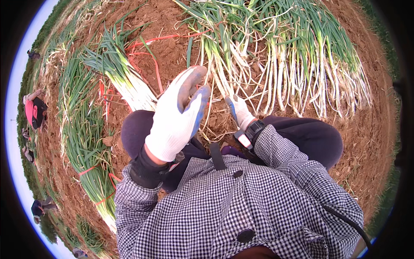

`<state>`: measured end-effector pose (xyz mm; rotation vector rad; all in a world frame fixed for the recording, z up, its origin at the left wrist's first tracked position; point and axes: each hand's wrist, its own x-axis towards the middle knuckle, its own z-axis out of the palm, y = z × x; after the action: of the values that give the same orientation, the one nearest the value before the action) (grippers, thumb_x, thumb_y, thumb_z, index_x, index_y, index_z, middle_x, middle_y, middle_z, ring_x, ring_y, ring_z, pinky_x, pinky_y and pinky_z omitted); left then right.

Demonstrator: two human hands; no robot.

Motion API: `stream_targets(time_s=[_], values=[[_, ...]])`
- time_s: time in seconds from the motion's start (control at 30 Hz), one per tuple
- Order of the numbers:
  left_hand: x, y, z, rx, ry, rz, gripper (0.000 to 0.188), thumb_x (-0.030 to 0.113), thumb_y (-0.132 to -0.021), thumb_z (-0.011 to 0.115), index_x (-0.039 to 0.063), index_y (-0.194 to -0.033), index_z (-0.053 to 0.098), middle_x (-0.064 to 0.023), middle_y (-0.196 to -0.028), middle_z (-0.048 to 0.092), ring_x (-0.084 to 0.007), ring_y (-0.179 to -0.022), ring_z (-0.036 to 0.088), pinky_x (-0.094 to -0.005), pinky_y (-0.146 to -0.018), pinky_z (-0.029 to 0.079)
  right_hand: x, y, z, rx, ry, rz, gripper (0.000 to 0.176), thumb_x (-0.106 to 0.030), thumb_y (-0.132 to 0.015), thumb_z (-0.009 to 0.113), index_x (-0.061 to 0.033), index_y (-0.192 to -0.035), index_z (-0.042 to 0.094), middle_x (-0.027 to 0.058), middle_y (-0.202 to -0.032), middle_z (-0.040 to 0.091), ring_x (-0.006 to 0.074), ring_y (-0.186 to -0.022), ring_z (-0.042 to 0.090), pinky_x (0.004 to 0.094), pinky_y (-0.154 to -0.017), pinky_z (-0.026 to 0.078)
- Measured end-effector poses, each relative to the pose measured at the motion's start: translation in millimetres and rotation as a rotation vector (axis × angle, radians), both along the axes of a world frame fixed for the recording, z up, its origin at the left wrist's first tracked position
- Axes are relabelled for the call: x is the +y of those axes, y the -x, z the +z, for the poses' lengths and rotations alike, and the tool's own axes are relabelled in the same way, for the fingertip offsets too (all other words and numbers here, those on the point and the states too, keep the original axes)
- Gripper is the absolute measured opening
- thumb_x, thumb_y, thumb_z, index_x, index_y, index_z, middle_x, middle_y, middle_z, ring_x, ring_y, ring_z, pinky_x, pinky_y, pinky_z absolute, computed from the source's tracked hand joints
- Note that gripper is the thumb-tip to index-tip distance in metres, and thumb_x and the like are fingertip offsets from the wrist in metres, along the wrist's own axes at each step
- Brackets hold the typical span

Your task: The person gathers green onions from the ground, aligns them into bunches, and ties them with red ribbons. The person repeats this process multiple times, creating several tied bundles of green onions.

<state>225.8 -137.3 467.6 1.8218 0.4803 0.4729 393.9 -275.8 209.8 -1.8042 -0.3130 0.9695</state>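
Note:
My left hand (181, 113), in a white knit glove with a soiled blue-coated palm, is raised over my left knee. Its fingers and thumb are apart and nothing lies between them. My right hand (238, 111), gloved alike, is low by the ground, its fingers around the white root end of a few green onions (221, 77); the glove partly hides the hold. A wide row of loose green onions (310, 71) lies ahead and to the right. A cleaned bunch of green onions (131, 85) rests beyond my left hand. Red plastic twine (157, 69) lies on the soil.
Reddish soil (359, 136) surrounds me. At the left stretches a long pile of green onions (81, 129), with a bundle tied in red twine (100, 184) at its near end. Several people work far off at the left, one in a pink top (31, 111).

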Motion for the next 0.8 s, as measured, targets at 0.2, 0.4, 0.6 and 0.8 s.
stream_targets(time_s=[0.2, 0.4, 0.6, 0.8], values=[[-65, -78, -190, 0.088, 1.414, 0.247, 0.065, 0.048, -0.099, 0.065, 0.003, -0.143, 0.05, -0.0141, -0.14, 0.058, -0.0234, -0.117, 0.061, -0.0348, -0.097, 0.05, -31, -19, 30, -0.271, -0.13, 0.126, 0.023, -0.02, -0.101, 0.059, -0.0009, -0.112, 0.067, 0.0081, -0.088, 0.067, 0.0187, -0.075, 0.059, 0.032, -0.07, 0.048], [-70, -73, -260, -0.1, 1.485, -0.198, 0.043, 0.025, -0.096, 0.065, -0.004, -0.128, 0.064, -0.0122, -0.117, 0.071, -0.021, -0.111, 0.066, -0.0334, -0.101, 0.049, -27, -16, 70, -0.844, 0.395, 1.266, 0.025, -0.018, -0.101, 0.051, -0.0023, -0.116, 0.065, 0.0202, -0.094, 0.069, 0.0395, -0.089, 0.07, 0.0457, -0.077, 0.057], [-100, -92, -321, 0.391, 0.846, -0.084, 0.018, 0.011, -0.083, 0.073, -0.002, -0.094, 0.067, -0.0093, -0.08, 0.072, -0.0222, -0.07, 0.068, -0.0327, -0.065, 0.053, 85, -84, 109, -0.11, 0.253, 0.52, 0.031, -0.025, -0.102, 0.053, 0.0039, -0.102, 0.066, 0.0123, -0.083, 0.072, 0.0239, -0.075, 0.073, 0.0355, -0.064, 0.06], [-90, -87, -286, 0.23, 0.62, -0.275, 0.019, 0.01, -0.098, 0.052, -0.003, -0.1, 0.066, -0.011, -0.088, 0.067, -0.0233, -0.085, 0.067, -0.0351, -0.073, 0.054, 235, -122, -61, -0.008, 0.232, 0.384, 0.023, -0.017, -0.099, 0.06, 0.0042, -0.106, 0.065, 0.0155, -0.098, 0.071, 0.0237, -0.073, 0.072, 0.0379, -0.063, 0.061]])
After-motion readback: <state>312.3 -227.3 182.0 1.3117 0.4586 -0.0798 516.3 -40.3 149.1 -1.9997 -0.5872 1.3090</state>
